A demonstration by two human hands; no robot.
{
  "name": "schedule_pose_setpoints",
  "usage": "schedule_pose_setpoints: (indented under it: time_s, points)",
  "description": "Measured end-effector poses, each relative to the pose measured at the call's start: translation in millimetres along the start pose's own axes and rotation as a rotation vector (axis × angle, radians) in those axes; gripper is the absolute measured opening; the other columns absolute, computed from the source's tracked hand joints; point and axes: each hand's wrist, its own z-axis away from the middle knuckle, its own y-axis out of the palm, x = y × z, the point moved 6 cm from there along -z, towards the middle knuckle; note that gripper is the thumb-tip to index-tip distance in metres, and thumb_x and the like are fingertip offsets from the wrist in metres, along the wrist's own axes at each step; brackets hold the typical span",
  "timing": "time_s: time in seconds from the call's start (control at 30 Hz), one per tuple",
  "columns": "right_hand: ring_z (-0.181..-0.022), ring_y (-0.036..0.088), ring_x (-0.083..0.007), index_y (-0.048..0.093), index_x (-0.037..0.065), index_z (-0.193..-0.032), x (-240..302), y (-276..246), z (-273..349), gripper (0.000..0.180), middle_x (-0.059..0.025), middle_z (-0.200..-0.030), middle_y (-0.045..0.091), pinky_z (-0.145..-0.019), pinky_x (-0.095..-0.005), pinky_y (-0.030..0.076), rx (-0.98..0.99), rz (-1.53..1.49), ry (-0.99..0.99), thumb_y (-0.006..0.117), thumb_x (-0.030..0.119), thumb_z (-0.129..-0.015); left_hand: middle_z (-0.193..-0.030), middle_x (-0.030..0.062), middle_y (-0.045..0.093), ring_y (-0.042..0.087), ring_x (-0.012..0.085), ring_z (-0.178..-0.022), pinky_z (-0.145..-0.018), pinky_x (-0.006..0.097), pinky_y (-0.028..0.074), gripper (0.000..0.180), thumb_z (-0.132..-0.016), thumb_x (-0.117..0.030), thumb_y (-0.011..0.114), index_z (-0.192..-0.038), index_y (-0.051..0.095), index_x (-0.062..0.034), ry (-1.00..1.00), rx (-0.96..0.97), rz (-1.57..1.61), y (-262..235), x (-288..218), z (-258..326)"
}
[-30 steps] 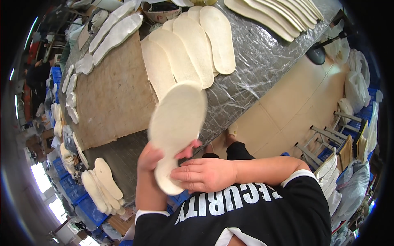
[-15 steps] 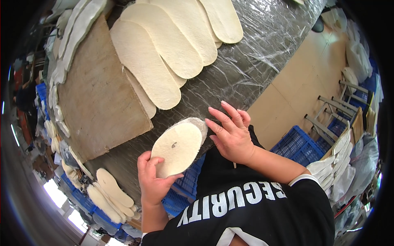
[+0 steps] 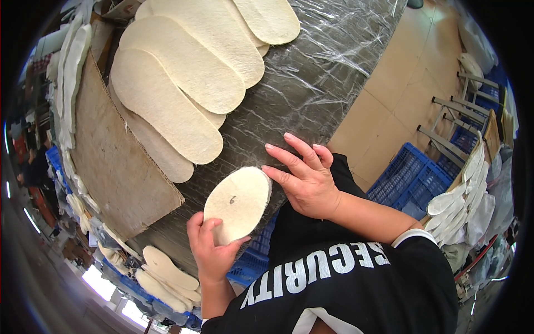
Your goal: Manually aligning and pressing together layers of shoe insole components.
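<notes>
My left hand (image 3: 214, 247) pinches the near end of a cream felt insole (image 3: 238, 197), thumb on one side and fingers on the other. The insole is tipped up toward me, so it looks like a short oval, with a small dark mark on its face. A thin greyish edge shows along its right side. My right hand (image 3: 308, 181) is open at the insole's far right edge, fingers spread, with a fingertip touching that edge. Ahead, several cream insoles (image 3: 167, 106) lie overlapping in a row on the plastic-covered table (image 3: 289, 100).
A worn brown board (image 3: 117, 161) lies left of the row. More insoles (image 3: 167, 273) are piled at lower left. On the right, blue crates (image 3: 409, 178) stand on the tiled floor (image 3: 389, 106), near metal-legged stools (image 3: 450, 119) and stacked white insoles (image 3: 459, 200).
The greyish layer that stuck out past the insole's far right edge now shows only as a thin rim. My right hand has shifted slightly left; the view has turned a little.
</notes>
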Motion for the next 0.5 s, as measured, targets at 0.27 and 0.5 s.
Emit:
schedule_pose_setpoints:
  time_s: [0.27,0.5]
  points:
    - [-0.136,0.041,-0.0259,0.069,0.022,-0.113,-0.1,-0.2,0.8,0.039,-0.0010,-0.138,0.056,-0.108,-0.0408,0.017,0.003,-0.002,0.003,0.065,0.010,-0.076,-0.113,0.0143,0.051,0.054,0.0322,-0.101,-0.086,0.041,0.045,0.069,-0.050,-0.037,0.092,-0.100,0.056,-0.0064,-0.006,0.023,0.000,0.7,-1.3,0.0]
    - [-0.136,0.040,-0.0252,0.069,0.022,-0.113,-0.2,1.2,1.1,0.039,-0.0008,-0.138,0.056,-0.110,-0.0408,0.014,0.005,-0.005,0.000,0.065,0.010,-0.076,-0.112,0.0142,0.051,0.054,0.0319,-0.100,-0.085,0.040,0.045,0.066,-0.050,-0.032,0.092,-0.098,0.055,-0.0059,-0.015,0.034,-0.008,2.1,-1.8,-1.7]
